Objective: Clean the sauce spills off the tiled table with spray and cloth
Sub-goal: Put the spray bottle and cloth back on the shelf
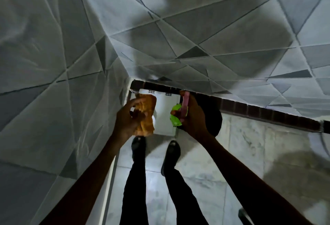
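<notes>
I am standing in a corner of grey patterned wall tiles [214, 28], on a pale marbled floor [250, 153]. A white box [166, 110] is sitting in that corner of the floor, just beyond my black shoes [172, 155]. My left hand [128, 119] is gripping the orange cloth [147, 110], fingers curled round it, above the box. My right hand [192, 115] is clutching what seems to be the spray bottle [175, 115], green with a pink part, though it is blurred.
</notes>
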Available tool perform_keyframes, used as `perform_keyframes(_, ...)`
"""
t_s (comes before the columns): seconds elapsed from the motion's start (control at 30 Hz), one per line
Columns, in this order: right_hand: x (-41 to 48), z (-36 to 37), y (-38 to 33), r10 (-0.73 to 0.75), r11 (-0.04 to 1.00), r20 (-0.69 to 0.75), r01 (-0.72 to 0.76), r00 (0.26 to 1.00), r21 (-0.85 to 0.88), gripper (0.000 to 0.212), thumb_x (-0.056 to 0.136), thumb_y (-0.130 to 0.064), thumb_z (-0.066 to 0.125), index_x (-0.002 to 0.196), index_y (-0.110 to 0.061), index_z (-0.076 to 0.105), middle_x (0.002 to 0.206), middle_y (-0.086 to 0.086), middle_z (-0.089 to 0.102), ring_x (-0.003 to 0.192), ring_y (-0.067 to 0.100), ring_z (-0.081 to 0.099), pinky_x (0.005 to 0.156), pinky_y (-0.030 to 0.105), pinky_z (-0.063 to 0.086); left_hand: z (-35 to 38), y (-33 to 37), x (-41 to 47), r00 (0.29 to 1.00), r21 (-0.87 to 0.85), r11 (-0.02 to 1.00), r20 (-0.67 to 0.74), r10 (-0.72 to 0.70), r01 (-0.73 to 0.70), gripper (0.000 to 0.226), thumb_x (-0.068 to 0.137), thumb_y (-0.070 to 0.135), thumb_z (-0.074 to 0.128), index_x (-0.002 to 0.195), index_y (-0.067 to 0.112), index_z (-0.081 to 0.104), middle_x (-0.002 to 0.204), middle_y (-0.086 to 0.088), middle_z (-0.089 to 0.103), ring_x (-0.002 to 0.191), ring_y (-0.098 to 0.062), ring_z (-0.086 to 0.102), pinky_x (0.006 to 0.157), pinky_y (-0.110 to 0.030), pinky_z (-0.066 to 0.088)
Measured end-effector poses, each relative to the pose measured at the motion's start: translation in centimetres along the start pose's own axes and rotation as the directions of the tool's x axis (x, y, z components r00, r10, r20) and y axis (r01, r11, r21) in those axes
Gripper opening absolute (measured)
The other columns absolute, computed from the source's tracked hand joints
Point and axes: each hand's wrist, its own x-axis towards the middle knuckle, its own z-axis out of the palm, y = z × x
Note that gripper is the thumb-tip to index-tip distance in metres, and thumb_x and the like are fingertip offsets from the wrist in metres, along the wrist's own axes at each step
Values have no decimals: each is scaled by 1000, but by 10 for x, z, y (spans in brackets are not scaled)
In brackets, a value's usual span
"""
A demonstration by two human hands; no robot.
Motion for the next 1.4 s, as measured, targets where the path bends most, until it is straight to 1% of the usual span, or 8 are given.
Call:
perform_keyframes(0.23, 81, 39, 49, -32, 999, -71, 29, 997, -37, 91, 71, -62, 74, 146, -25, 39, 137, -4, 58, 111, 20, 65, 91, 50, 56, 28, -77, 110, 997, -51, 998, 63, -41, 44, 50, 79, 6, 75, 107, 45, 66, 109, -1, 68, 98, -16, 67, 92, -44, 57)
perform_keyframes(0.37, 105, 52, 68, -31, 999, -73, 29, 997, -27, 88, 76, -53, 78, 148, -22, 38, 140, -1, 57, 113, 21, 65, 93, 49, 56, 45, -105, 156, 991, -37, 995, 102, -87, 91, 44, 86, -11, 64, 122, 13, 62, 102, -4, 66, 96, -29, 66, 82, -41, 59)
perform_keyframes(0.47, 111, 58, 74, -31, 999, -63, 29, 998, -31, 89, 78, -51, 79, 150, -20, 36, 142, 0, 55, 112, 21, 66, 95, 47, 56, 54, -106, 172, 990, 72, 992, 84, -113, 107, 38, 90, -5, 61, 126, 6, 58, 95, -5, 63, 77, -19, 60, 64, -28, 54)
perform_keyframes(0.6, 117, 64, 75, -16, 999, -66, 14, 998, -31, 89, 75, -53, 80, 146, -18, 41, 137, 1, 59, 111, 20, 65, 93, 49, 56, 50, -118, 183, 982, -5, 993, 147, -115, 117, 39, 86, -6, 67, 120, 10, 59, 119, -11, 63, 113, -32, 62, 101, -54, 49)
perform_keyframes(0.87, 115, 62, 82, -75, 994, -35, 72, 997, -83, 96, 69, -58, 81, 147, -20, 41, 127, 0, 66, 113, 17, 65, 95, 34, 54, 48, -118, 187, 992, 23, 998, 117, -56, 53, 39, 83, 21, 75, 108, 44, 57, 119, 0, 63, 104, -32, 64, 91, -56, 54)
perform_keyframes(1.2, 105, 53, 92, -31, 978, 7, 32, 999, -206, 119, 60, -33, 96, 156, -21, 27, 159, 5, 29, 143, 25, 38, 107, 44, 47, 39, -114, 171, 991, -77, 994, 116, -67, 76, 41, 71, 36, 75, 107, 41, 59, 111, 9, 64, 111, -28, 64, 95, -56, 52)
perform_keyframes(1.3, 95, 55, 94, 45, 966, -96, -68, 994, -251, 102, 66, -21, 92, 151, -19, 35, 153, 4, 37, 136, 19, 42, 98, 32, 48, 34, -112, 164, 990, -117, 991, 132, -57, 72, 56, 67, 47, 73, 118, 28, 60, 119, 1, 64, 114, -27, 63, 94, -55, 54)
perform_keyframes(1.4, 76, 67, 101, 180, 926, -266, -254, 947, -280, 33, 79, -16, 74, 110, -17, 64, 113, 5, 64, 98, 16, 57, 69, 24, 39, 29, -106, 157, 989, -126, 988, 134, -69, 86, 54, 70, 45, 74, 119, 31, 58, 123, 1, 62, 114, -22, 62, 94, -51, 55)
